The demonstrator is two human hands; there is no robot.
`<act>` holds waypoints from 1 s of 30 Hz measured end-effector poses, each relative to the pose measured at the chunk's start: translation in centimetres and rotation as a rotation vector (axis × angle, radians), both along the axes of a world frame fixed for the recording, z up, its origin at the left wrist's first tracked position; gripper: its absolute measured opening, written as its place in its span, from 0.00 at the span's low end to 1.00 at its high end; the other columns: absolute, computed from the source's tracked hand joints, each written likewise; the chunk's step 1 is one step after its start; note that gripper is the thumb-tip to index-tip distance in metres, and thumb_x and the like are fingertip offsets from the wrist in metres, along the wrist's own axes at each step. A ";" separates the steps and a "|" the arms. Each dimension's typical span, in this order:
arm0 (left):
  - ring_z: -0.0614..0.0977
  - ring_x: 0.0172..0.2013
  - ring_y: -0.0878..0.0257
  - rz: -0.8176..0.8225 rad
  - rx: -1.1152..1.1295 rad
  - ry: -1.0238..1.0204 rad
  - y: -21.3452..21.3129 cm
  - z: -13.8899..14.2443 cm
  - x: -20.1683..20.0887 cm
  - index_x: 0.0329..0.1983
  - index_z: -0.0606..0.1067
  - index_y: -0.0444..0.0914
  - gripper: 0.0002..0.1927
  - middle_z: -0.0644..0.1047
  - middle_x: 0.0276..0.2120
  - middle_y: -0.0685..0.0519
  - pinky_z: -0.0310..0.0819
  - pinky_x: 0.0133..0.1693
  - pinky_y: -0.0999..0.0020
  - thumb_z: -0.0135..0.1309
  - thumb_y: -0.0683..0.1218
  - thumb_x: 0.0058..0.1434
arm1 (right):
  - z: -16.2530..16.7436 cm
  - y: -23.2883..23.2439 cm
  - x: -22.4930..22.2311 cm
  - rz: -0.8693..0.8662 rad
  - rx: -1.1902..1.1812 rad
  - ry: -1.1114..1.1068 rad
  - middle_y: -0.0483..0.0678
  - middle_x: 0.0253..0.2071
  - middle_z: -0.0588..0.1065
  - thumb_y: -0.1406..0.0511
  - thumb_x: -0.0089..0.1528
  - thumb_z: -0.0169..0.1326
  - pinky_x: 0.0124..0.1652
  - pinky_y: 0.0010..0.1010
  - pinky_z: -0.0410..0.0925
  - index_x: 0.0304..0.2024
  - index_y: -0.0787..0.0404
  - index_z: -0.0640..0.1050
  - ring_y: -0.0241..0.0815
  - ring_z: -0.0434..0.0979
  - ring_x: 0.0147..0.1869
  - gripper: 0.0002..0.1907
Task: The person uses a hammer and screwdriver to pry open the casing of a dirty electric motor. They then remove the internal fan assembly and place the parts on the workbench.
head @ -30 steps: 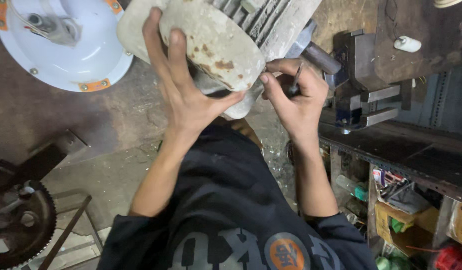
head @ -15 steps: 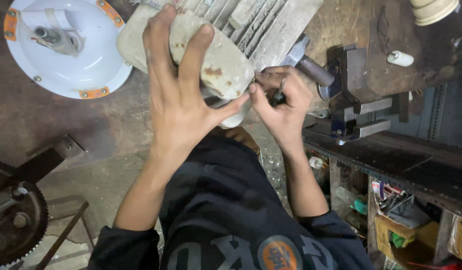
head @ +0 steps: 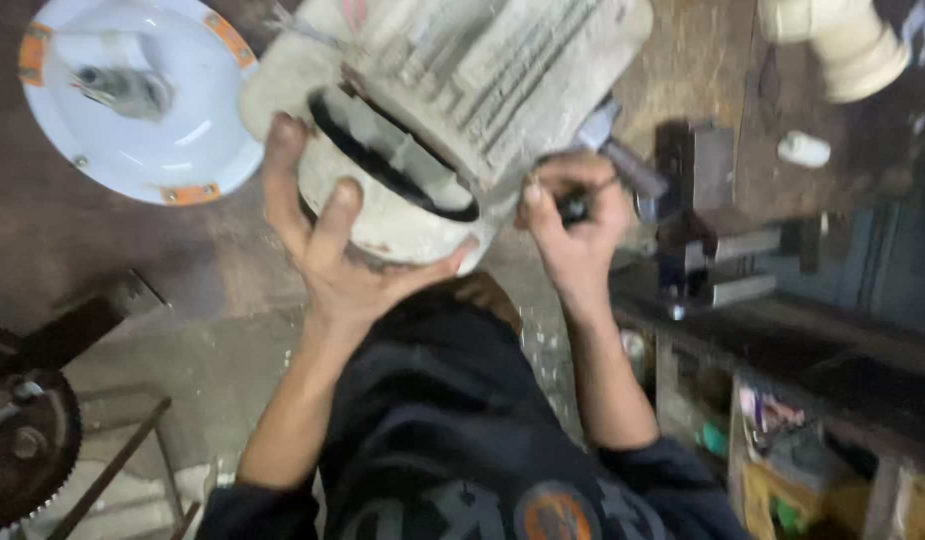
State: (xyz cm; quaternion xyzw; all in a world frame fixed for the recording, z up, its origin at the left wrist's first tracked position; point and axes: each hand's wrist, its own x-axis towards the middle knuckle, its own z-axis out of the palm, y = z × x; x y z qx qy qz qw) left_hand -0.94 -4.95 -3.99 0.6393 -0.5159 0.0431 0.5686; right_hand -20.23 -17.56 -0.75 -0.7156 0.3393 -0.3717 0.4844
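Note:
A grey, ribbed electric motor (head: 513, 90) lies at the top centre. Its rust-spotted, dirty white end cover (head: 403, 225) sits tilted away from the body, and a dark gap shows pale fan blades (head: 398, 150) inside. My left hand (head: 333, 260) cups the cover from below with its fingers spread up over the face. To the right, my right hand (head: 573, 220) is closed around a small dark tool (head: 575, 207) held against the motor's side. The tool's tip is hidden. The picture is blurred.
A white round disc (head: 153, 120) with orange tabs and a metal shaft lies at the upper left. A toothed gear (head: 23, 440) sits at the lower left. A metal vise (head: 703, 240), a white pipe elbow (head: 843, 40) and cluttered shelves (head: 813, 440) stand to the right.
The end cover has come away from the motor body, opening a gap that shows the fan. My left hand slid lower on the cover. My right hand stays at the motor's side.

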 end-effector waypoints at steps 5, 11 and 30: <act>0.58 0.74 0.41 -0.097 0.077 -0.022 -0.1 1.2 1.2 0.78 0.52 0.55 0.60 0.51 0.76 0.44 0.55 0.72 0.43 0.80 0.62 0.51 | -1.3 0.3 -1.5 -0.023 0.243 -0.053 0.45 0.35 0.74 0.68 0.68 0.55 0.29 0.21 0.69 0.44 0.64 0.73 0.31 0.74 0.29 0.05; 0.59 0.73 0.37 -0.151 0.172 0.005 -0.1 2.6 2.2 0.76 0.55 0.49 0.58 0.53 0.72 0.39 0.60 0.72 0.42 0.82 0.60 0.53 | -2.5 -1.4 -5.4 -0.170 -0.011 0.341 0.46 0.39 0.75 0.72 0.65 0.54 0.33 0.24 0.69 0.42 0.65 0.75 0.34 0.75 0.34 0.03; 0.53 0.74 0.49 -0.192 0.171 0.165 -0.8 2.9 1.7 0.78 0.44 0.58 0.68 0.48 0.75 0.43 0.52 0.74 0.50 0.81 0.57 0.46 | -10.1 -4.5 -6.3 -0.149 -0.380 0.567 0.58 0.39 0.72 0.71 0.61 0.60 0.40 0.45 0.68 0.44 0.64 0.76 0.59 0.75 0.41 0.09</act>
